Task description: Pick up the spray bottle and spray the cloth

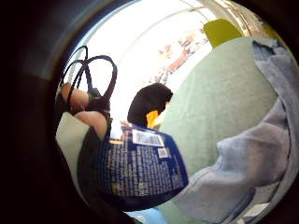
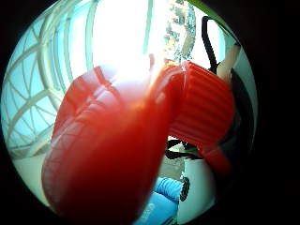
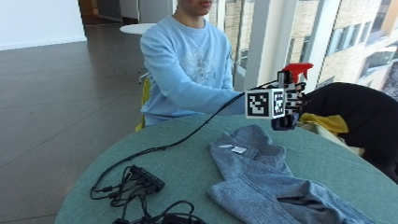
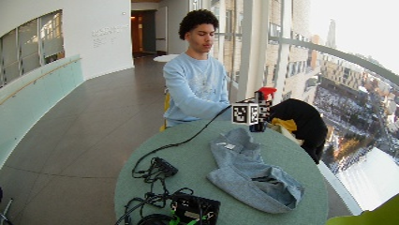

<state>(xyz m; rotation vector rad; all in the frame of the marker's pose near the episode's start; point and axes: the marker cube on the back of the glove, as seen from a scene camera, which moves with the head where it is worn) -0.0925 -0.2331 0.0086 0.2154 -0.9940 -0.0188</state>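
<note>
On your round green table (image 3: pixel 187 154), starting at the left of the outside view, a black box with a tangle of cables (image 3: pixel 140 179) lies near the table's edge. Moving right, the blue-grey cloth (image 3: pixel 267 182) lies crumpled across the middle of the table, one end with a small white tag toward you, the rest running off toward the near right edge. Above and beyond the cloth's tagged end, your gloved right hand (image 3: pixel 291 105) holds the spray bottle (image 3: pixel 292 93) upright in the air, clear of the tabletop, with its fingers curled round the neck under the red trigger head (image 3: pixel 297 69). The thumb-side palm view is filled by that red head and its ribbed collar (image 2: pixel 206 110); the little-finger-side view shows the dark blue printed label (image 1: pixel 140 168) close to the palm, with the cloth below. Furthest right, a black jacket (image 3: pixel 358 116) is draped just beyond the table.
</note>
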